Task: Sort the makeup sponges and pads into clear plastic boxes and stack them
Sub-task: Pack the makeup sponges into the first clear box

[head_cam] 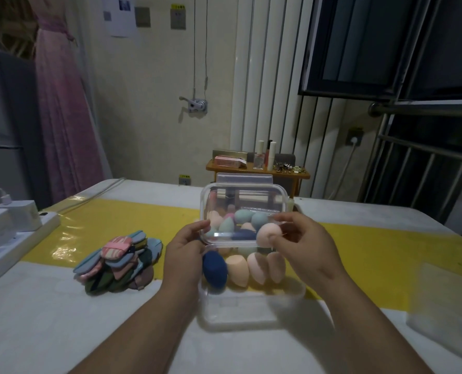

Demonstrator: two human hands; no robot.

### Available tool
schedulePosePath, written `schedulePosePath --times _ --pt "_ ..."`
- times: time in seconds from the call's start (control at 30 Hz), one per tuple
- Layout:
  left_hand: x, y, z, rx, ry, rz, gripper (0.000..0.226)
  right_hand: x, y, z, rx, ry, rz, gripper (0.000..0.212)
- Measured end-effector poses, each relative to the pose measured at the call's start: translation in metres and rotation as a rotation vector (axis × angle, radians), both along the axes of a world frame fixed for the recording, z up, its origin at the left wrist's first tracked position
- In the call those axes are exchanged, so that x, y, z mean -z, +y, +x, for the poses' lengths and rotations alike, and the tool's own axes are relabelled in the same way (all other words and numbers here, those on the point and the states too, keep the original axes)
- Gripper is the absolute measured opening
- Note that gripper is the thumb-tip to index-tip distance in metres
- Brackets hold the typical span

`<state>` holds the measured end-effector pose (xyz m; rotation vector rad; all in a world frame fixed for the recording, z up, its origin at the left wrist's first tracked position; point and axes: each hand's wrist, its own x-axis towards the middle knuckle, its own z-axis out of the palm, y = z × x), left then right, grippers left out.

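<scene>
Left hand (186,248) and right hand (304,238) pinched a clear lid (244,197); sponges (257,220) behind it appeared blurred. A box (251,317) sat beneath the grip on a yellow-banded table (372,252).

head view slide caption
Left hand and right hand hold a clear plastic lid over a clear box of egg-shaped sponges

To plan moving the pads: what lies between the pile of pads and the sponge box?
Head view: only the left hand, gripping the clear lid, lies between the pile of pads and the sponge box.

Cream wall (148,109), dark window (386,41) (barred), pink curtain (62,117), wooden shelf (256,171)
</scene>
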<state>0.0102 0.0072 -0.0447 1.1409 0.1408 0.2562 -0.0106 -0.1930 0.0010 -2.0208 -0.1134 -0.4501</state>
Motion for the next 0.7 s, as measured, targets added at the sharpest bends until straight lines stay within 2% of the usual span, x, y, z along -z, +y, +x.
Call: schedulePosePath --times 0.07,0.17,0.4,0.5,0.7 --pt "-0.001 -0.001 0.0 0.007 -0.005 0.015 0.057 0.001 0.007 -0.002 -0.049 0.009 -0.017 0.023" --pt "-0.002 -0.003 0.0 0.009 -0.011 0.005 0.057 0.001 0.019 -0.008 -0.151 0.026 -0.148 0.012" --pt "-0.003 -0.004 -0.003 0.025 -0.015 -0.018 0.058 0.004 0.043 -0.014 -0.331 0.115 -0.385 0.016" --pt "-0.002 -0.004 -0.001 0.01 -0.017 -0.022 0.06 0.004 0.046 -0.013 -0.341 0.171 -0.456 0.015" --pt "-0.001 -0.004 0.0 0.003 -0.024 -0.011 0.06 0.002 0.051 -0.011 -0.345 0.164 -0.523 0.013"
